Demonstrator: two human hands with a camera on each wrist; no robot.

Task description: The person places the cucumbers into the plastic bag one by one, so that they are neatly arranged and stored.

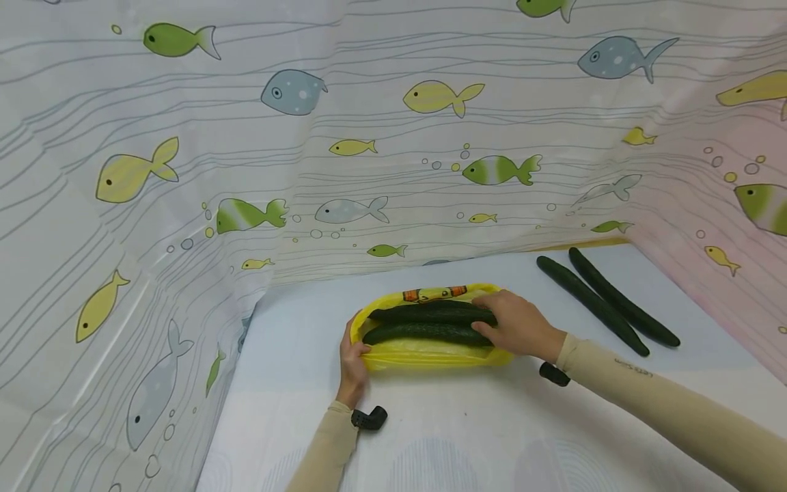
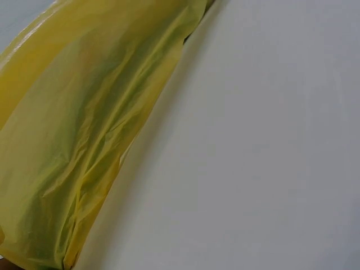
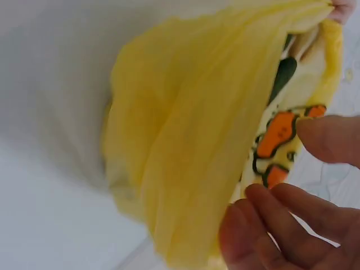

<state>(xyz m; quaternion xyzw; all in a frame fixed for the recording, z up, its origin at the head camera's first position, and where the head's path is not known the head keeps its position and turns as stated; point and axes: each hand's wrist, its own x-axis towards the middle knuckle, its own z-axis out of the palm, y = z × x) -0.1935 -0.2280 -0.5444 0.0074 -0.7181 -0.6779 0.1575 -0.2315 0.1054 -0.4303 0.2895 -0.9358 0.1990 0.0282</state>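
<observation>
A yellow plastic bag (image 1: 424,361) with an orange print lies mouth up on the white table. Two dark green cucumbers, an upper cucumber (image 1: 430,313) and a lower cucumber (image 1: 424,333), lie side by side inside it. My left hand (image 1: 353,362) grips the bag's left rim, thumb over the edge. At the bag's right end, my right hand (image 1: 516,324) reaches over the mouth and covers the cucumbers' right ends. In the right wrist view, its thumb and fingers (image 3: 298,205) stand apart beside the bag's rim. The left wrist view shows mostly the bag's side (image 2: 95,135).
Two more cucumbers, a left one (image 1: 593,304) and a right one (image 1: 624,297), lie side by side on the table (image 1: 430,424) at the right. A fish-patterned sheet (image 1: 369,184) rises behind the table and along both sides.
</observation>
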